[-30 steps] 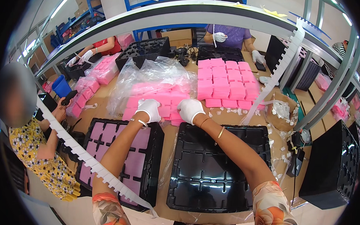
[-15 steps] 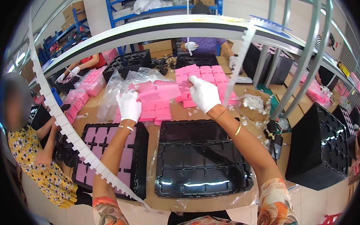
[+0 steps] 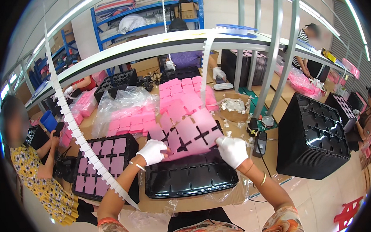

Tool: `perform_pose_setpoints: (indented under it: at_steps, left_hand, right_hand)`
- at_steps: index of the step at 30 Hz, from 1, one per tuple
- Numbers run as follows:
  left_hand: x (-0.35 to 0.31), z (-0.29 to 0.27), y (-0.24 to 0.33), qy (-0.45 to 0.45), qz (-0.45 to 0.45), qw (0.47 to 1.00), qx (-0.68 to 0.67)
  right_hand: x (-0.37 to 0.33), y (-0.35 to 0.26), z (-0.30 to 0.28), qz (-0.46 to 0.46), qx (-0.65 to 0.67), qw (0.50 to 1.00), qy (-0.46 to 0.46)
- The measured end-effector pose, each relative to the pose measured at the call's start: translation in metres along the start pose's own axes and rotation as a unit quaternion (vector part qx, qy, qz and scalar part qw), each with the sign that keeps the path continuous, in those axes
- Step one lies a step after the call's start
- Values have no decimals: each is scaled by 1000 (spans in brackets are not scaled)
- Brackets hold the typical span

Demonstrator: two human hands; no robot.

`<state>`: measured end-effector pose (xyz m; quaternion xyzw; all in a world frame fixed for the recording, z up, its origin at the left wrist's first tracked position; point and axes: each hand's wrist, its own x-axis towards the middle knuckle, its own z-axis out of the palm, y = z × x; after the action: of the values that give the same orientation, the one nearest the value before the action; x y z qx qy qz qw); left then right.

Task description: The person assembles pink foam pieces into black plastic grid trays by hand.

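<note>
A thin pink foam sheet with cross-shaped cut-outs is stretched between my two white-gloved hands. My left hand pinches its near left corner, and my right hand is closed on its right edge. The sheet slants over the far half of a glossy black compartment tray, hiding that part. Left of it, another black tray has pink foam pads in its compartments. Beyond my hands lie more pink foam sheets in piles.
A white toothed strip hangs across the left side. Crumpled transparent plastic lies behind the left tray. On the right are a box of white scraps, metal posts and a tall black tray stack. Co-workers stand around the table.
Both hands have come nearer with the pink sheet, from the foam piles to over the middle black tray. My view has shifted slightly right and up.
</note>
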<state>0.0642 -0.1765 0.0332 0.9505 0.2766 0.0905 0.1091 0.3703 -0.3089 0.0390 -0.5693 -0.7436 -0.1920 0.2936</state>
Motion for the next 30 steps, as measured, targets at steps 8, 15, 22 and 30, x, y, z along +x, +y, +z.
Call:
perform_pose_setpoints:
  at_steps: [8, 15, 22, 30]
  left_hand:
    - [-18, 10, 45, 24, -63, 997, 21]
    - [-29, 19, 47, 149, -93, 980, 92]
    - [-19, 17, -3, 310, -147, 938, 45]
    - [-63, 55, 16, 126, -265, 371, -881]
  right_hand:
    - [-42, -10, 0, 93, 40, 995, -5]
    - [-12, -11, 8, 219, 142, 964, 55]
    - [13, -7, 15, 283, 143, 948, 36]
    - [26, -2, 18, 362, 374, 854, 18]
